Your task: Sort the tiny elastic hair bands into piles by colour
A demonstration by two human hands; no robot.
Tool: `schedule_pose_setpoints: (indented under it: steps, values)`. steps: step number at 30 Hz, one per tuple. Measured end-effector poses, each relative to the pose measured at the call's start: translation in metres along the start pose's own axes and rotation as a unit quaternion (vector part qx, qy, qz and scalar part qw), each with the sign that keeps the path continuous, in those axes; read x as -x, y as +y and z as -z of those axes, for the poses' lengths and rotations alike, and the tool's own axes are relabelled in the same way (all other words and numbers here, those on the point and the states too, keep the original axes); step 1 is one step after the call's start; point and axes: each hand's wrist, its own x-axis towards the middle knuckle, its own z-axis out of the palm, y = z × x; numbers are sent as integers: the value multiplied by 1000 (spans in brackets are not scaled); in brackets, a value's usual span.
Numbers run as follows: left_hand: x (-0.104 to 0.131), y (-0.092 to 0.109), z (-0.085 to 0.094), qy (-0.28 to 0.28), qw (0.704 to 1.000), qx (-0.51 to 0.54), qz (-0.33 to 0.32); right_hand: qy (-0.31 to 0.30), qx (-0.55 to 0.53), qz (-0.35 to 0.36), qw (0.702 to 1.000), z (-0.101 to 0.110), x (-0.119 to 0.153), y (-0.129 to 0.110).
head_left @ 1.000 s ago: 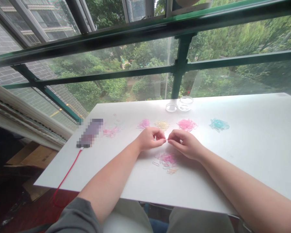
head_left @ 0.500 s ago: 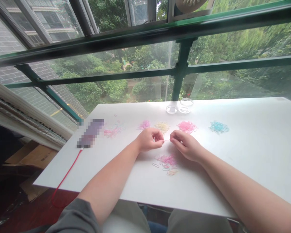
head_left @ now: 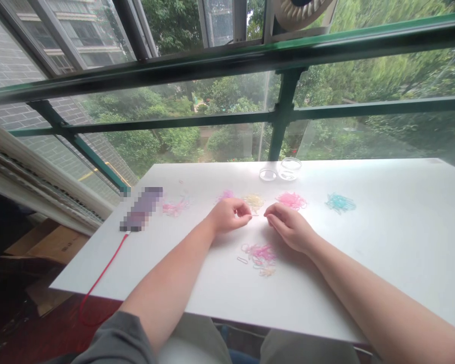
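Observation:
My left hand (head_left: 231, 215) is closed in a pinch above the table, and a small pale-pink rubber band (head_left: 255, 216) shows at its fingertips. Facing it across a narrow gap, my right hand (head_left: 291, 226) has its thumb and fingers drawn together; what they hold, if anything, is hidden. Below the hands lies a mixed pile of pink rubber bands (head_left: 261, 254) with a few pale ones. Just beyond are a yellow pile (head_left: 254, 200), a purple pile (head_left: 226, 195) partly behind my left hand, and a bright pink pile (head_left: 291, 200).
A teal pile of bands (head_left: 340, 202) lies to the right, a loose pink pile (head_left: 175, 207) to the left. A clear jar (head_left: 290, 169) and its lid (head_left: 268, 175) stand at the back. A pixelated phone-like object (head_left: 142, 208) with a red cable (head_left: 105, 273) lies on the white table (head_left: 394, 242).
The pink rubber band was stretched between both hands; now it no longer spans the gap. My left hand has shifted slightly left, widening the space between the hands.

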Motion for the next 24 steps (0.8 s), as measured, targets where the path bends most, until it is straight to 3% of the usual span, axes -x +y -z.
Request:
schedule_pose_setpoints:
  steps: [3, 7, 16, 21, 24]
  values:
    - [-1, -14, 21, 66, 991, -113, 17, 19, -15, -22, 999, 3, -2, 5]
    - [0, -35, 42, 120, 968, -194, 106, 10, -19, -25, 999, 3, -1, 7]
    - [2, -48, 38, 107, 962, -189, 167, -4, 5, -18, 1000, 2, 1, 6]
    - [1, -45, 42, 141, 962, -172, 159, -3, 0, -29, 1000, 3, 1, 4]
    - [2, -44, 43, 119, 972, -158, 127, -2, -5, -32, 999, 5, -1, 6]
